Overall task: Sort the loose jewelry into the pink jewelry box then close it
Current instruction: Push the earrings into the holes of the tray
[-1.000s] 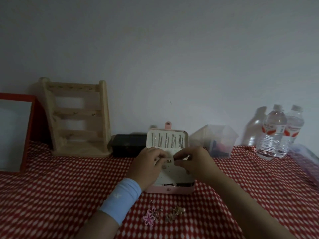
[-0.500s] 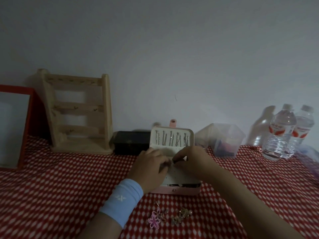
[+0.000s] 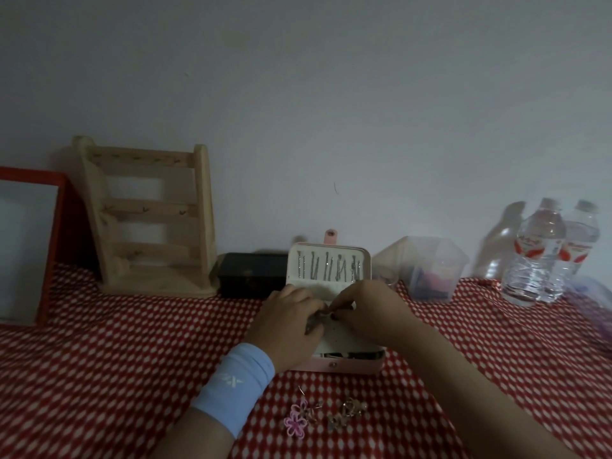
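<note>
Your left hand (image 3: 284,329), right hand (image 3: 367,309) still pinch small piece (image 3: 332,314) over box (image 3: 347,366); pile (image 3: 326,415) before box untouched, so sorting unfinished.

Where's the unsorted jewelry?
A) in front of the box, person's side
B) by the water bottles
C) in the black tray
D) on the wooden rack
A: the jewelry lies in a small cluster just in front of the open box, on the side nearest the person.
</note>
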`<control>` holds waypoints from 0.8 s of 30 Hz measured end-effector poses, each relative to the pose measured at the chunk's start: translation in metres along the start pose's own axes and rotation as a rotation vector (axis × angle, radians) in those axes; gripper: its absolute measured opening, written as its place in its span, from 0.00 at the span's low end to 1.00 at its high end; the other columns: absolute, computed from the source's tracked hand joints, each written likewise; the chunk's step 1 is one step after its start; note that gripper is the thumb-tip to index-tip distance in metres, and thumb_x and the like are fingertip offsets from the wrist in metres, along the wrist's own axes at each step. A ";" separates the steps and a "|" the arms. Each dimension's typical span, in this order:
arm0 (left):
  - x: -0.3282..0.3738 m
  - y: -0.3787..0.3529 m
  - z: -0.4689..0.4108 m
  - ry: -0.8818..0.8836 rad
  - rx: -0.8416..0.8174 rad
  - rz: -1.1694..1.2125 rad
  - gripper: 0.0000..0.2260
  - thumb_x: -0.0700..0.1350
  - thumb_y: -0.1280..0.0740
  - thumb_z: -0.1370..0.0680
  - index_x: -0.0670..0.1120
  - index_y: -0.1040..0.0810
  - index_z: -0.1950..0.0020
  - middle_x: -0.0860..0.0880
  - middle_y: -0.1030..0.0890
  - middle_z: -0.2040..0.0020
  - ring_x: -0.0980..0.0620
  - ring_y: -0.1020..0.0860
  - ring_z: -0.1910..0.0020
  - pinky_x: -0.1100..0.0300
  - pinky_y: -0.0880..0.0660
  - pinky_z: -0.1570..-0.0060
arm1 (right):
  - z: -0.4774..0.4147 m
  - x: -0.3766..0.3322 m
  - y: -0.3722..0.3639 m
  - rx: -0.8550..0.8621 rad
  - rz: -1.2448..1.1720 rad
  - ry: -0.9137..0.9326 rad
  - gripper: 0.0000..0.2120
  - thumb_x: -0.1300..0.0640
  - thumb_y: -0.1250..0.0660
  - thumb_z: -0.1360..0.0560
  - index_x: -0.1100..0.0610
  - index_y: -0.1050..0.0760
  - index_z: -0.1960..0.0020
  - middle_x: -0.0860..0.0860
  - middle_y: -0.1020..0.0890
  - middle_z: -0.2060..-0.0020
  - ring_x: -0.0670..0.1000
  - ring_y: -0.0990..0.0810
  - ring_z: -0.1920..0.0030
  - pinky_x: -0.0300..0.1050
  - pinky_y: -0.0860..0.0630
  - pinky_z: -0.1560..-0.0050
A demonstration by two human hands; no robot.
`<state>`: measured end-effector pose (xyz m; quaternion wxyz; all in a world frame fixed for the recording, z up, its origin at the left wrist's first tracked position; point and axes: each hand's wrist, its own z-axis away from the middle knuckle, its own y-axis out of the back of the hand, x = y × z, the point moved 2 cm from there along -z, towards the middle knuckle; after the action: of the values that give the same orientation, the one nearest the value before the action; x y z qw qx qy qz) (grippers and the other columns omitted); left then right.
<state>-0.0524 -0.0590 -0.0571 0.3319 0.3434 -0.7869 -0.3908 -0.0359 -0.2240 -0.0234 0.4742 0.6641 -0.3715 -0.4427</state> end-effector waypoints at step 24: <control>0.057 0.020 0.061 0.036 -0.280 0.081 0.13 0.61 0.34 0.27 0.57 0.22 0.46 0.59 0.19 0.50 0.60 0.22 0.52 0.60 0.23 0.50 | 0.090 -0.008 -0.005 -0.338 -0.079 0.177 0.11 0.57 0.30 0.22 0.51 0.18 0.40 0.47 0.16 0.44 0.45 0.19 0.46 0.38 0.24 0.38</control>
<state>-0.1376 -0.0718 -0.0552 0.4061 0.2685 -0.7320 -0.4766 -0.1224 -0.2425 -0.0411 0.5921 0.6253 -0.2225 -0.4571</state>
